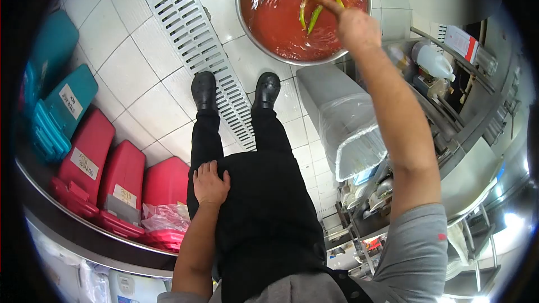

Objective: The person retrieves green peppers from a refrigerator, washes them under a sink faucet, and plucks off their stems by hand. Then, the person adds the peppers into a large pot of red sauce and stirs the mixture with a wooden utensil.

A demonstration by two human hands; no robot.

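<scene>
My right hand (359, 28) is closed and reaches over a large round metal bowl (242, 19) on the floor. From it a brown, wooden-looking stick (328, 4) runs into the red liquid (275, 28); its far end is hard to make out. Ripples cross the liquid's surface. Several long green chillies (315, 19) float around the stick. My left hand (210, 184) lies on the black apron over my thigh, fingers spread, holding nothing.
A grey bin (323, 87) with a clear liner stands just right of the bowl. Metal shelving (449, 112) with bottles and utensils lines the right. Red bins (90, 154) and teal bins (70, 101) stand at left. A drain grate (188, 28) crosses the tiled floor.
</scene>
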